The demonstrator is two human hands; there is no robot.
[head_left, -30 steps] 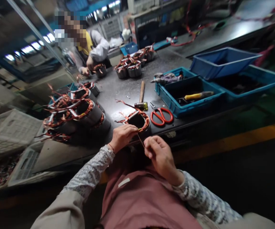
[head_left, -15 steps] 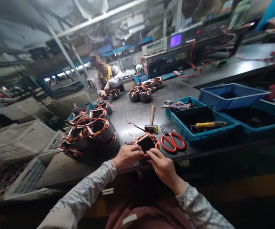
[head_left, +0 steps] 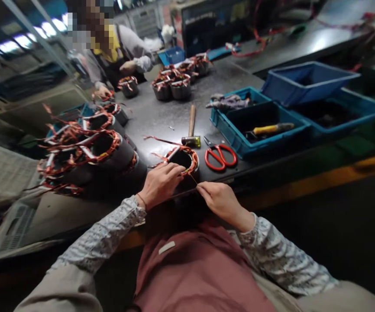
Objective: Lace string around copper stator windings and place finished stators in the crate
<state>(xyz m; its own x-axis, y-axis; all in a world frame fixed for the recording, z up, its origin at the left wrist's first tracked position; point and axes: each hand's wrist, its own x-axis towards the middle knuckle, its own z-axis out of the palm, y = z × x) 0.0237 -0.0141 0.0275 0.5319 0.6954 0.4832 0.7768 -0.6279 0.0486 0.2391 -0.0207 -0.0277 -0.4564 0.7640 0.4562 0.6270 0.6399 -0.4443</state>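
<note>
A motor stator (head_left: 194, 159) with copper windings and a white sleeve stands at the table's front edge. My left hand (head_left: 160, 182) is closed over its near left rim, thumb side hidden. My right hand (head_left: 221, 199), just right of the stator, pinches the end of a thin yellowish cord (head_left: 193, 178), which runs taut to the winding. Red-handled scissors (head_left: 220, 157) lie to the right, apart from both hands. Behind the stator rests a hammer (head_left: 192, 125) with a wooden handle and a dark, yellow-tipped head.
At left, several wound stators (head_left: 105, 149) are stacked; more stators (head_left: 171, 84) stand at the back. Teal bins (head_left: 259, 149) hold a yellow-handled tool (head_left: 273, 128) and gloves, with a blue bin (head_left: 311, 86) behind. A co-worker (head_left: 119, 52) handles stators across the table.
My right hand has moved from the stator's rim toward the lower right, drawing the cord out. My left hand stays on the rim. The view has tilted downward.
</note>
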